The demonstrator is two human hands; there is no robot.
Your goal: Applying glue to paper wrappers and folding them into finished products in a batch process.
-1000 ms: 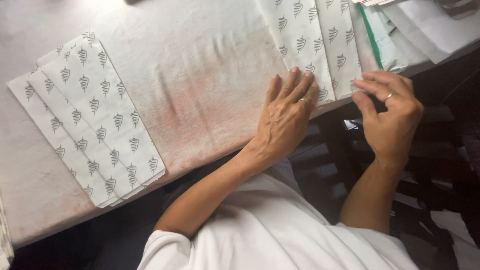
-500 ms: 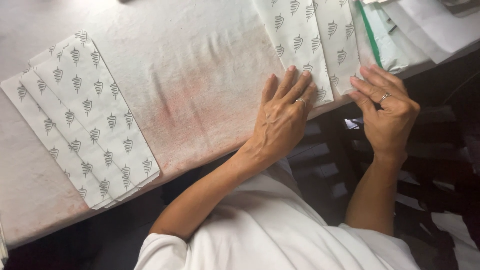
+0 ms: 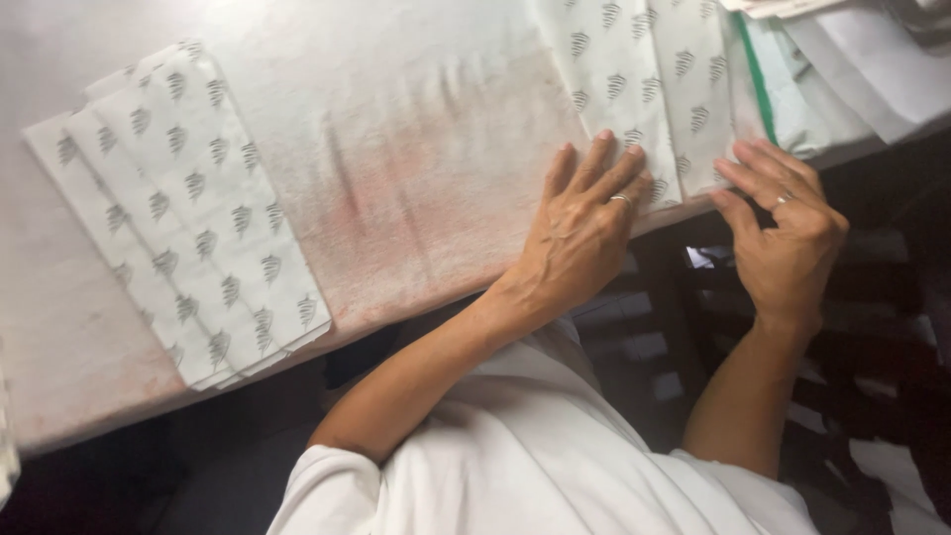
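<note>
- Where the white cloth-covered table reaches its left part, a fanned stack of printed paper sheets lies flat, white with small grey tree-like marks, its lower corner close to the table's near edge.
- A faint pink stain marks the cloth between that stack and the hands.
- The left hand lies palm down, fingers spread and open, gripping nothing; its fingertips press the lower end of a long patterned paper strip lying at the table's near edge.
- The right hand hovers at the table edge, fingers loosely curled and open, fingertips touching the strip's right lower corner.
- Far right, plain white papers and a green-edged sheet lie stacked.
</note>
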